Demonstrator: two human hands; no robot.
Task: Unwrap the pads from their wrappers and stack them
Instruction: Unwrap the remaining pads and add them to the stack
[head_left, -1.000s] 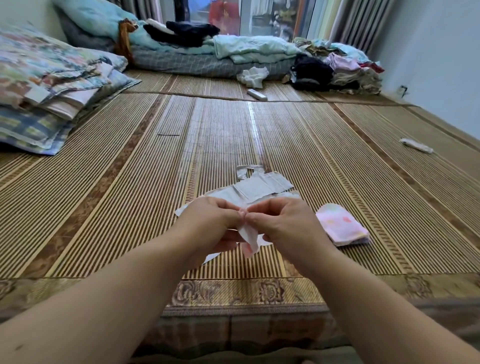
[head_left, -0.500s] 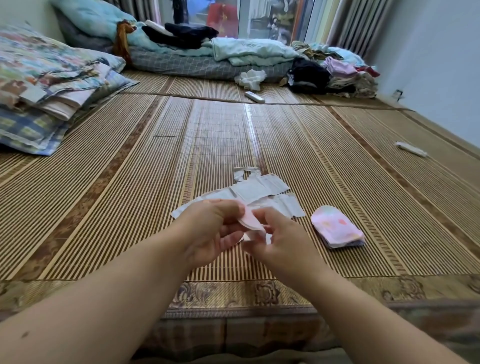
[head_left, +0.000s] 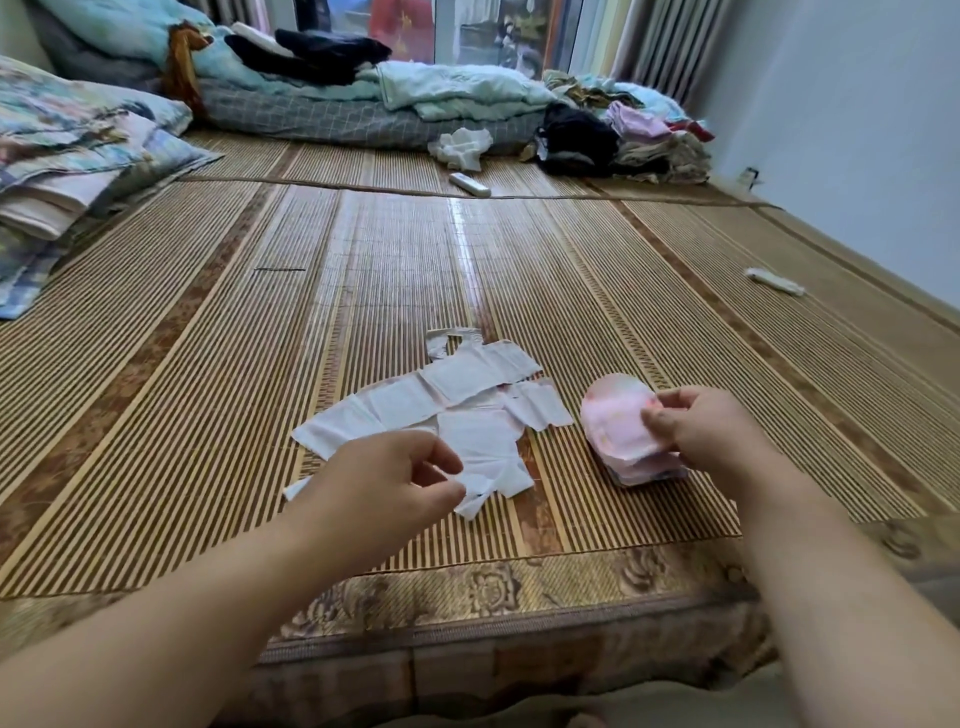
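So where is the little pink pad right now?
The oval pink pad is in the right hand, held over the pink stack on the bamboo mat, right of the white paper wrappers.

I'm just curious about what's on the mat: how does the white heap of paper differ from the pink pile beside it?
The white wrappers lie flat and scattered, overlapping loosely; the pink pads sit in one compact stack. The wrappers are angular, torn-looking strips, while the pads have rounded ends. The left hand hovers open over the wrappers; the right hand pinches the top pad. Both piles rest on the woven mat.
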